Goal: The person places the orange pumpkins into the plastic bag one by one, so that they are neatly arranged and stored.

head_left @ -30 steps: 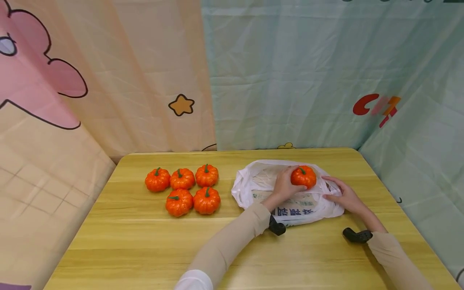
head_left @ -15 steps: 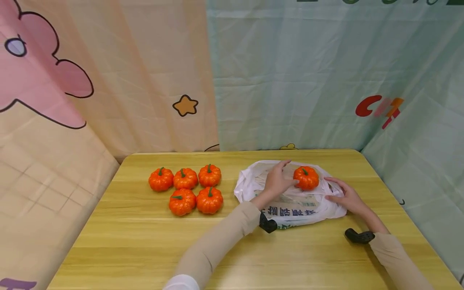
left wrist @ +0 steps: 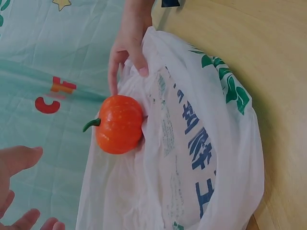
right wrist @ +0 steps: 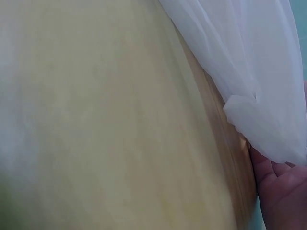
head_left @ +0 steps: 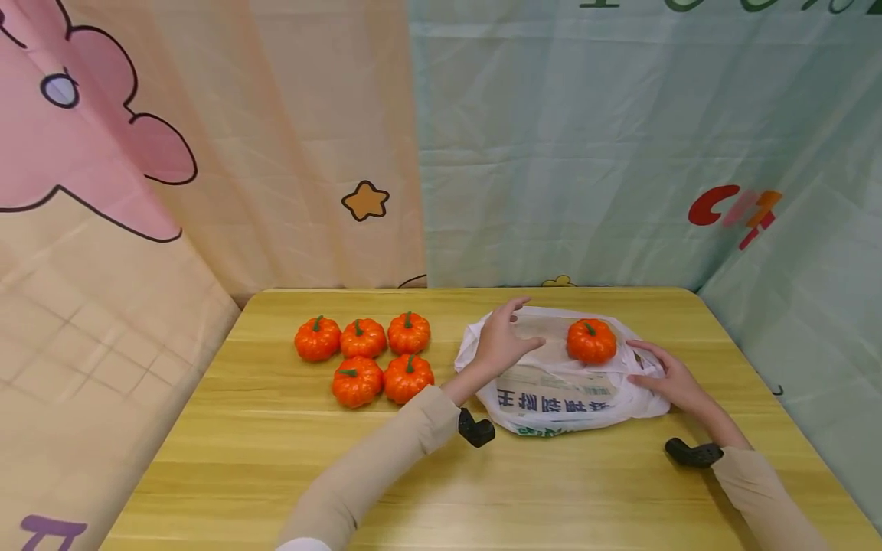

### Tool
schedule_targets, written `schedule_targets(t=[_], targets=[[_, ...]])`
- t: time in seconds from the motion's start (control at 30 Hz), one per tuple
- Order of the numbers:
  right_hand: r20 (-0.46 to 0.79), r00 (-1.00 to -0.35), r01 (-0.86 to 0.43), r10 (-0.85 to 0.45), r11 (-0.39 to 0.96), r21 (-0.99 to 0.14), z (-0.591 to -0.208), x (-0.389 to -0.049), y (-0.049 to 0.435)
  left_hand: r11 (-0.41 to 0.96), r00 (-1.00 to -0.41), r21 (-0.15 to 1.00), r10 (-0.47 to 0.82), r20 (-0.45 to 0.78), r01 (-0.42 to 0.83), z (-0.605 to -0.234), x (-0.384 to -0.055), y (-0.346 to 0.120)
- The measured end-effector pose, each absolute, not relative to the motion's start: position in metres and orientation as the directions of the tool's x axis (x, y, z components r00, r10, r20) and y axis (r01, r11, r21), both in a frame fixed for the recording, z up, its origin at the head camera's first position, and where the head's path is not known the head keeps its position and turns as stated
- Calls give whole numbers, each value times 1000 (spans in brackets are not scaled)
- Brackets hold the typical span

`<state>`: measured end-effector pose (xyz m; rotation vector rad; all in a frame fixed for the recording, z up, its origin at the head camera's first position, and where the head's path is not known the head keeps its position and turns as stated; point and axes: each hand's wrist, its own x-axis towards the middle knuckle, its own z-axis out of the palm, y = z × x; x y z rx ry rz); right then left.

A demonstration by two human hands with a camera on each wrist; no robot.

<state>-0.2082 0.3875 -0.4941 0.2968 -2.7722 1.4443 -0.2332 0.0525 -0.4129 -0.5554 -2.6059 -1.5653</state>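
A small orange pumpkin point(head_left: 591, 341) with a green stem lies on the white plastic bag point(head_left: 551, 417), toward its right end. Dark blue characters and green print show on the bag. My left hand point(head_left: 501, 340) hovers over the bag's left part, fingers spread and holding nothing, apart from the pumpkin. At the bag's right end, my right hand point(head_left: 674, 381) holds the plastic between thumb and fingers. In the right wrist view, white plastic covers part of the right hand point(right wrist: 283, 191).
Several more orange pumpkins stand grouped in two rows at the table's left, among them a front one point(head_left: 357, 381). The wooden table point(head_left: 276, 451) meets printed curtains point(head_left: 551, 153) at its back and sides.
My left hand has let go of the pumpkin and drawn away to the left, its fingers spreading. The pumpkin stays on the bag. My right hand keeps its place at the bag's end.
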Motion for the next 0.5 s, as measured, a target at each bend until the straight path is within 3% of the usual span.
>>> schedule_targets(t=[0.5], targets=[[91,-982,-171,-164,576,-799,-491,-208,386,427,-929,825,193,316,369,-396,-214,-2]])
